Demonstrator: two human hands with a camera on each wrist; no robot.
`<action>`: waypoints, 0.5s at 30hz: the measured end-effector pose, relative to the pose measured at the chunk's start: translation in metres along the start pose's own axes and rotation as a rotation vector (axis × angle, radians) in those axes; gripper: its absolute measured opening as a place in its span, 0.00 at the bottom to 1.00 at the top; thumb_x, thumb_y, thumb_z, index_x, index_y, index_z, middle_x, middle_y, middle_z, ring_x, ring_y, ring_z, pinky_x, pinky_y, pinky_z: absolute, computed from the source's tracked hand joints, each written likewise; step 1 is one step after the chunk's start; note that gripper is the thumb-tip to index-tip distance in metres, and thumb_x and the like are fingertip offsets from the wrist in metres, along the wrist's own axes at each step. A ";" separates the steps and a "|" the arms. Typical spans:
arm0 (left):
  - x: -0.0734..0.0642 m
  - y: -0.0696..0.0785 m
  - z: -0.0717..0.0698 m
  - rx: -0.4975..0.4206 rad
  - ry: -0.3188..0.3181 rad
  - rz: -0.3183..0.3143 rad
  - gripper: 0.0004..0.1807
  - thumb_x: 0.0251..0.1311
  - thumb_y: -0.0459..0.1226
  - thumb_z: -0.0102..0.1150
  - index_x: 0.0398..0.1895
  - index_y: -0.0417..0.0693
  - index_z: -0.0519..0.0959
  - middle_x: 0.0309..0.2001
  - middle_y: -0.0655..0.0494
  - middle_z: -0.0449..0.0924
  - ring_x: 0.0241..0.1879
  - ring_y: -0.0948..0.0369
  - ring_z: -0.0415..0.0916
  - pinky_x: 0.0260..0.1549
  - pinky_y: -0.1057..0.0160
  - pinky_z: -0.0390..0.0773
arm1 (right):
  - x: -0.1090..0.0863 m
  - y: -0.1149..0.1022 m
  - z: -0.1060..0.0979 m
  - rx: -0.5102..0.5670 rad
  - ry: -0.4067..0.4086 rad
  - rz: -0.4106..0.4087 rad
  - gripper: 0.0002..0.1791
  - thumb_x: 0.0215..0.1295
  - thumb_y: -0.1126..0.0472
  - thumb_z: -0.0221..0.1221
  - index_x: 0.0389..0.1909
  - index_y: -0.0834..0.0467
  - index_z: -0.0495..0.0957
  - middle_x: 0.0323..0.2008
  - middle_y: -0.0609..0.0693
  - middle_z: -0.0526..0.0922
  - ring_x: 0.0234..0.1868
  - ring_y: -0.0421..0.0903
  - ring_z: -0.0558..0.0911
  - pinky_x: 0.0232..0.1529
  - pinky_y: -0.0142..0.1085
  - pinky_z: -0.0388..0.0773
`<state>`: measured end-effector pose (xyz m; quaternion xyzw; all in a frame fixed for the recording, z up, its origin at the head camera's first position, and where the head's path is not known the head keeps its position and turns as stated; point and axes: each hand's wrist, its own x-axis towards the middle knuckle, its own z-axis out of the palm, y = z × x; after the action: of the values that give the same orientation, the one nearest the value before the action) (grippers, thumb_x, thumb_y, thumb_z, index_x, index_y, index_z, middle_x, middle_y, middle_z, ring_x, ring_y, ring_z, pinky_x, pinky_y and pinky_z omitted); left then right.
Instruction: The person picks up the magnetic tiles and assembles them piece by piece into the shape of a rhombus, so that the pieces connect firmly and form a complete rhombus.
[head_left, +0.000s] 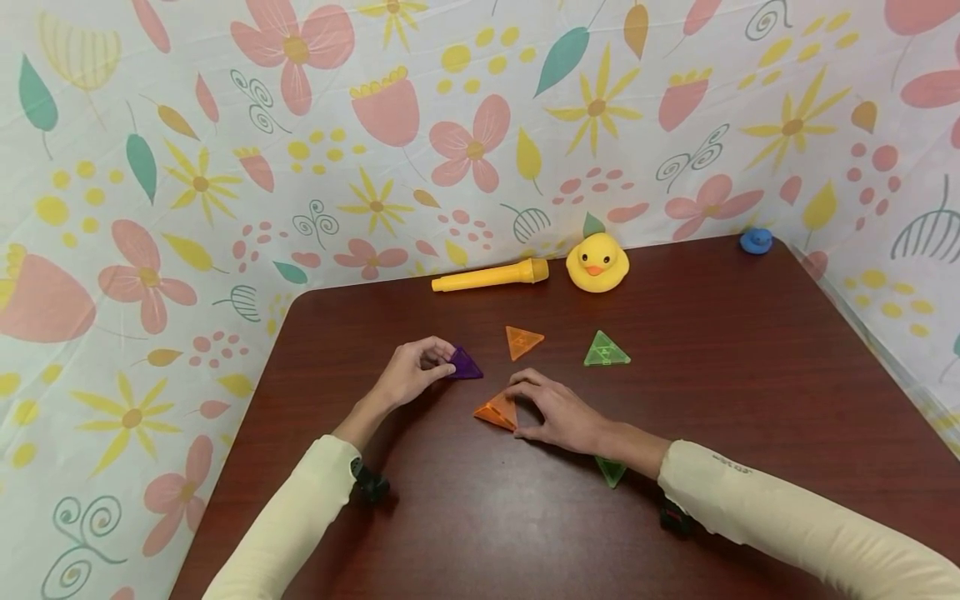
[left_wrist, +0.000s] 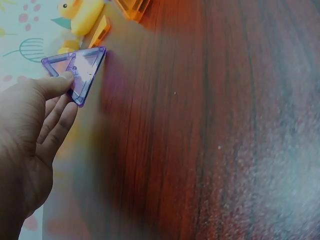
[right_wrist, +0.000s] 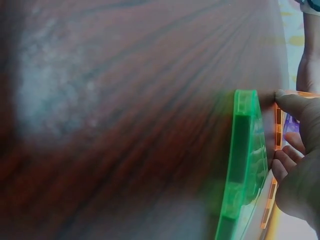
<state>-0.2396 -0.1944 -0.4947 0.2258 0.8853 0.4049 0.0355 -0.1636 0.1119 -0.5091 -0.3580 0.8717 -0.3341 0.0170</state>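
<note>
My left hand pinches a purple translucent triangular tile between thumb and fingers. In the left wrist view that tile is tilted up, with the thumb across its near side. To its right, my right hand holds orange translucent triangular tiles that stand together at an angle, thumb and fingers spread around their right side. A flat orange triangle lies just beyond both hands. Under the right forearm a green triangle is partly hidden; it looms close in the right wrist view as a green edge.
Another green triangle lies right of the flat orange one. Along the back edge of the dark wooden table are a yellow toy microphone, a yellow rubber duck and a small blue duck. A flowered cloth hangs behind.
</note>
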 end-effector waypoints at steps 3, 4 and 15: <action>-0.001 0.005 0.001 -0.018 0.003 -0.023 0.09 0.67 0.34 0.73 0.48 0.50 0.85 0.41 0.59 0.86 0.41 0.61 0.83 0.43 0.60 0.84 | 0.000 0.000 0.000 -0.003 0.005 -0.012 0.30 0.60 0.59 0.79 0.62 0.60 0.82 0.62 0.54 0.76 0.58 0.50 0.81 0.59 0.48 0.81; -0.002 0.007 0.002 -0.022 0.004 -0.029 0.09 0.67 0.34 0.73 0.47 0.50 0.84 0.41 0.59 0.86 0.41 0.61 0.83 0.43 0.60 0.84 | 0.000 0.000 0.000 -0.003 0.007 -0.017 0.30 0.60 0.59 0.79 0.62 0.61 0.82 0.62 0.54 0.76 0.58 0.50 0.81 0.59 0.48 0.81; -0.009 0.025 0.013 -0.055 -0.013 0.027 0.10 0.65 0.34 0.75 0.46 0.48 0.83 0.41 0.57 0.85 0.41 0.61 0.84 0.43 0.60 0.85 | -0.001 -0.002 -0.001 -0.024 0.005 -0.022 0.29 0.61 0.58 0.79 0.61 0.62 0.83 0.62 0.55 0.77 0.58 0.50 0.82 0.59 0.48 0.81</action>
<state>-0.2187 -0.1750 -0.4864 0.2391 0.8705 0.4282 0.0421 -0.1626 0.1123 -0.5071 -0.3672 0.8717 -0.3246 0.0069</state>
